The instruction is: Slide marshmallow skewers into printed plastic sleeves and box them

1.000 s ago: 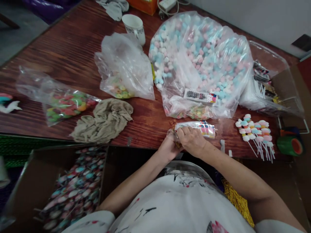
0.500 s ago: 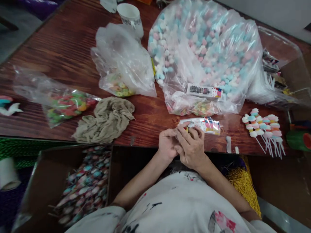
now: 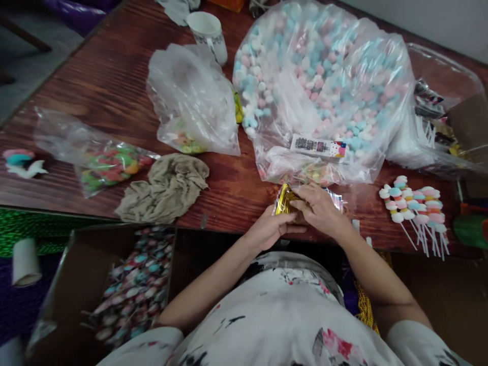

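Note:
A bundle of shiny gold strips that look like twist ties (image 3: pixel 282 199) is between my hands, over the table's front edge. My left hand (image 3: pixel 269 227) grips its lower end, thumb across the front. From the right, my right hand (image 3: pixel 318 207) curls its fingers over the same bundle; the fingertips are partly hidden. Under my right hand lies a printed clear packet (image 3: pixel 336 200), mostly covered. To the right, several marshmallow skewers (image 3: pixel 417 203) on white sticks lie side by side.
Behind my hands sits a large bag of pastel marshmallows (image 3: pixel 320 66). Bags of gummy rings (image 3: pixel 190 142) and coloured gummies (image 3: pixel 114 165), a crumpled cloth (image 3: pixel 163 188) and a mug (image 3: pixel 209 38) are leftward. A box of wrapped skewers (image 3: pixel 133 284) stands below left; a clear bin (image 3: pixel 453 56) is at right.
My hands have moved apart from a close clasp, the right hand shifting right and upward. The gold bundle, mostly hidden before, now shows between them. The view has shifted slightly.

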